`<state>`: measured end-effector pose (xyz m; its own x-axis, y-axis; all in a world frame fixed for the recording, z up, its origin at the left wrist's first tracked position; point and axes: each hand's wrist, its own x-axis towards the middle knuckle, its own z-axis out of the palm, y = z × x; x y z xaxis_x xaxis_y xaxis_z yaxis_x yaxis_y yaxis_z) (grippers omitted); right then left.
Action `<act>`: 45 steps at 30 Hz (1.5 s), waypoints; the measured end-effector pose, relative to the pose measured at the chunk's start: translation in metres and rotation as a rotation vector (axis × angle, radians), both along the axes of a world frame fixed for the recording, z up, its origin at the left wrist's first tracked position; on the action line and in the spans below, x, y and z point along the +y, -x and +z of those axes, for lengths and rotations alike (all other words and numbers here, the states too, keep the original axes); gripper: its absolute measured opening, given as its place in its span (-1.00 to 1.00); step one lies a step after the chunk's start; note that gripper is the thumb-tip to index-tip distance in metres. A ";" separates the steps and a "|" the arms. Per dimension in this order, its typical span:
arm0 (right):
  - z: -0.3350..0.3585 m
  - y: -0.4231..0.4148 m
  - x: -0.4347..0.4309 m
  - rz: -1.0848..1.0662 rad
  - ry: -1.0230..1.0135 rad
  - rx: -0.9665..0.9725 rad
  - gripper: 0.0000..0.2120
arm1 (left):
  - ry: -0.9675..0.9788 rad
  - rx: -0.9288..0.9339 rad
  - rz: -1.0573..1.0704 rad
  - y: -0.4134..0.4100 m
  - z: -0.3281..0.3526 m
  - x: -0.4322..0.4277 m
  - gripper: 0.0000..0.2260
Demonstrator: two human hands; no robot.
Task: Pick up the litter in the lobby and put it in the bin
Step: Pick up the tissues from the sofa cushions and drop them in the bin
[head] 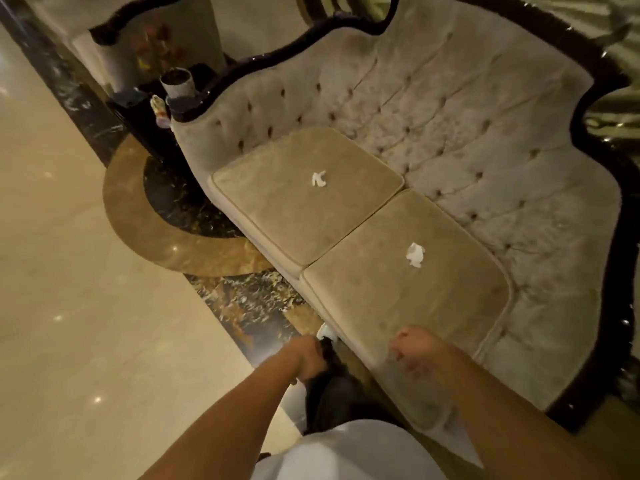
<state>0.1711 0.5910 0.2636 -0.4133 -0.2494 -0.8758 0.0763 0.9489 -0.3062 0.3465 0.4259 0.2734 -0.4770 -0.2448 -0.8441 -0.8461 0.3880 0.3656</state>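
Two crumpled white tissues lie on a beige tufted sofa. One tissue rests on the far left seat cushion, the other tissue on the nearer right cushion. My right hand hovers over the front edge of the nearer cushion, blurred, fingers loosely apart and holding nothing, roughly a hand's length short of the near tissue. My left hand is closed in a fist off the sofa's front edge, beside dark trouser fabric and a white shoe. No litter shows in it.
A pale cylindrical container with a dark top stands on a black side table at the sofa's left end. Polished marble floor with a dark inlaid band spreads to the left. Green drapes hang behind the sofa.
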 end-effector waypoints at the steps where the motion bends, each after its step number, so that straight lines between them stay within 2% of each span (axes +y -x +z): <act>1: -0.007 0.013 -0.018 -0.027 0.009 -0.035 -0.93 | 0.009 0.008 0.001 0.017 -0.003 -0.015 -0.70; 6: -0.022 0.083 -0.091 -0.045 0.040 -0.121 -0.94 | -0.048 -0.079 0.018 0.103 -0.011 -0.085 -0.75; 10: -0.034 0.151 -0.128 -0.127 0.051 -0.089 -0.90 | 0.019 0.007 0.059 0.176 -0.028 -0.129 -0.75; 13: -0.042 0.191 -0.140 -0.268 0.059 -0.071 -0.84 | 0.021 0.009 0.096 0.222 -0.047 -0.145 -0.74; 22: -0.132 0.286 -0.131 -0.693 0.066 0.114 -0.51 | 0.137 0.046 -0.124 0.362 -0.159 -0.191 -0.59; 27: -0.211 0.325 -0.137 -0.653 0.017 0.328 -0.43 | 0.290 0.117 -0.205 0.427 -0.225 -0.241 -0.50; 31: -0.273 0.344 -0.147 -0.558 0.000 0.382 -0.25 | 0.460 0.153 -0.257 0.461 -0.272 -0.292 -0.41; 33: -0.300 0.349 -0.156 -0.458 -0.076 0.417 -0.21 | 0.547 0.155 -0.267 0.474 -0.291 -0.320 -0.34; 35: -0.318 0.350 -0.163 -0.468 -0.098 0.411 -0.19 | 0.608 0.131 -0.290 0.485 -0.302 -0.344 -0.26; 37: -0.332 0.349 -0.172 -0.469 -0.158 0.386 -0.18 | 0.639 0.081 -0.311 0.496 -0.313 -0.371 -0.21; 40: -0.344 0.350 -0.186 -0.463 -0.262 0.476 -0.22 | 0.595 0.040 -0.240 0.505 -0.331 -0.407 -0.36; 42: -0.346 0.349 -0.195 -0.435 -0.326 0.532 -0.33 | 0.579 0.067 -0.186 0.505 -0.340 -0.421 -0.40; 45: -0.349 0.342 -0.209 -0.406 -0.380 0.549 -0.58 | 0.692 0.151 -0.226 0.502 -0.350 -0.423 -0.45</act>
<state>-0.1710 0.3825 -0.0849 -0.8070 0.2904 -0.5143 0.3717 0.9264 -0.0602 -0.1558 0.0027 -0.0768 -0.6774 -0.5790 -0.4537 -0.6783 0.7304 0.0806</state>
